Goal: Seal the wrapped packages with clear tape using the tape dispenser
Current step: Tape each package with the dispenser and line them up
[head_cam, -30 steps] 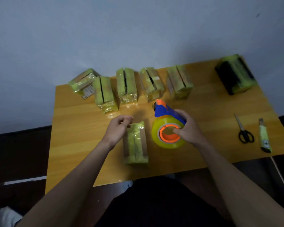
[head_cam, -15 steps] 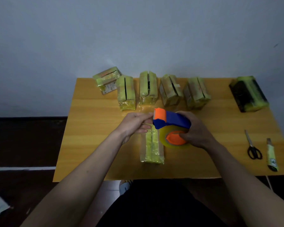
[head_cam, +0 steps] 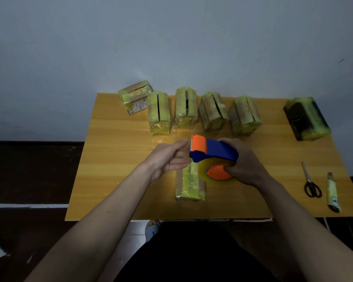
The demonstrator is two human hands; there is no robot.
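A wrapped package in yellowish film lies on the wooden table in front of me, partly hidden by my hands. Just above its far end my right hand grips a blue and orange tape dispenser holding a roll of clear tape. The dispenser's orange head points left. My left hand reaches that head with straight fingers. I cannot see whether its fingertips hold a tape end.
Several wrapped packages stand in a row along the table's far edge, one at the back left corner. A dark wrapped package sits at the back right. Scissors and a utility knife lie at the right.
My right hand lifted the dispenser from the table and turned its head to the left over the package. My left hand came up to the head and its fingers straightened.
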